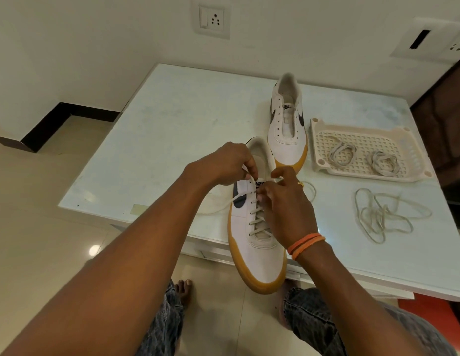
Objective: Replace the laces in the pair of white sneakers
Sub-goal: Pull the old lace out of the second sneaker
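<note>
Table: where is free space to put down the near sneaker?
The table is bare left of the far sneaker and beyond the near sneaker. The right side is crowded: the tray holds two coiled laces, and a loose lace lies before it.

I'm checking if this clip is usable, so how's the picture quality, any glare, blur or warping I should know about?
Head view: wide-angle warping bends the table edges and wall socket; warm indoor light, soft shadows; a glare spot shines on the floor tile; the near sneaker, left hand and right hand look sharp, the far sneaker heel slightly soft.
</note>
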A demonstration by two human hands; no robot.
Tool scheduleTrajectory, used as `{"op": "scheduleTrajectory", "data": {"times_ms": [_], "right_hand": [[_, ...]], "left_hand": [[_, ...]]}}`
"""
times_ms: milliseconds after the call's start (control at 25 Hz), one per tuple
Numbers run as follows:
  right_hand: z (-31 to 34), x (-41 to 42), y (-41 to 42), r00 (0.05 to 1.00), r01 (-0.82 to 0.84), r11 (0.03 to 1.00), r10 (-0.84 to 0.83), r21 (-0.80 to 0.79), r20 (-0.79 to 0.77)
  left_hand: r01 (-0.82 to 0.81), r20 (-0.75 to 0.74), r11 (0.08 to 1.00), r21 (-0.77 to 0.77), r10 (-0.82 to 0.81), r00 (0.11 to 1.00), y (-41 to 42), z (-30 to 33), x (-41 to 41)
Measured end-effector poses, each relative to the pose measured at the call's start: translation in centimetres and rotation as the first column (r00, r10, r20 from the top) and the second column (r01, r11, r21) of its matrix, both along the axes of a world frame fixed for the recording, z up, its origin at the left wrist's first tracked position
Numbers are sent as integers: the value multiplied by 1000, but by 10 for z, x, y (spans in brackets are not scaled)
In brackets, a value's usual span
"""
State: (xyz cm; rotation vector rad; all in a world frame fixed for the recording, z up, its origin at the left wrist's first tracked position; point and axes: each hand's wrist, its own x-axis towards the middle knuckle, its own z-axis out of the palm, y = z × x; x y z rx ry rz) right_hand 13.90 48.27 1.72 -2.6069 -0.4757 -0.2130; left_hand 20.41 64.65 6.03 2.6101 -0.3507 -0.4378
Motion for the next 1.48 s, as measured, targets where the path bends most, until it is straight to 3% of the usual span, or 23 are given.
{"op": "scheduleTrajectory", "data": {"times_ms": [80,160,200,240,280,320,360,440,480,520,560,640,800,960,1040,1080,1200,1320,1360,1400,1480], "right_hand": [[2,3,2,997,39,990,-29,133,-75],[5,10,-8,951,162,923,-52,349,-305],[9,12,-16,871,281,798,22,533,-491],[12,13,-25,756,445,582,163,681,-634],[16,13,-32,657,602,346,297,719,-693],[15,14,-38,620,677,223,341,702,-706],[14,13,-38,643,671,235,288,703,-710],[13,10,-28,817,475,561,6,678,-577],[11,9,-23,898,354,741,-97,571,-430],[8,8,-16,951,249,870,-135,425,-279],[2,9,-12,976,182,934,-132,308,-175],[-1,10,-8,981,164,937,-121,309,-152],[14,16,-21,915,297,762,-56,575,-399],[-1,18,-17,919,275,870,-113,409,-378],[1,17,-10,922,250,876,-85,412,-378],[5,18,-11,914,250,835,-37,490,-405],[18,17,-27,817,406,574,121,711,-564],[17,14,-40,622,667,322,258,672,-740],[16,16,-39,588,703,343,212,623,-781],[18,17,-38,614,668,466,95,581,-783],[13,21,-33,807,471,771,-182,428,-562]], "left_hand": [[-7,-9,1000,-14,7,1000,3,-1,1],[-9,-28,1000,-25,8,1000,7,-2,2],[-10,-43,999,-35,9,999,9,-2,3],[-14,-58,999,-48,12,998,10,-2,3],[-19,-68,998,-57,15,998,11,-2,3],[-21,-73,998,-57,17,997,10,-1,3],[-24,-71,998,-54,20,997,9,-1,3],[-30,-60,998,-50,27,998,6,-2,4],[-29,-57,999,-41,27,998,6,-2,3],[-26,-54,999,-31,24,998,6,-2,3],[-22,-50,1000,-21,21,999,6,-2,3],[-14,-45,1000,-15,13,999,8,-3,5],[-8,-50,1000,-23,7,999,7,-3,4],[32,-73,999,-20,-33,997,6,-1,5],[43,-96,999,-30,-46,994,8,0,5],[42,-100,998,-40,-46,994,9,0,5],[15,-120,996,-83,-25,992,12,-1,5],[5,-122,994,-105,-18,992,12,-1,7],[7,-120,995,-104,-20,993,11,-1,6],[8,-116,995,-99,-20,993,11,-1,5],[14,-105,996,-87,-23,994,10,-2,5]]}}
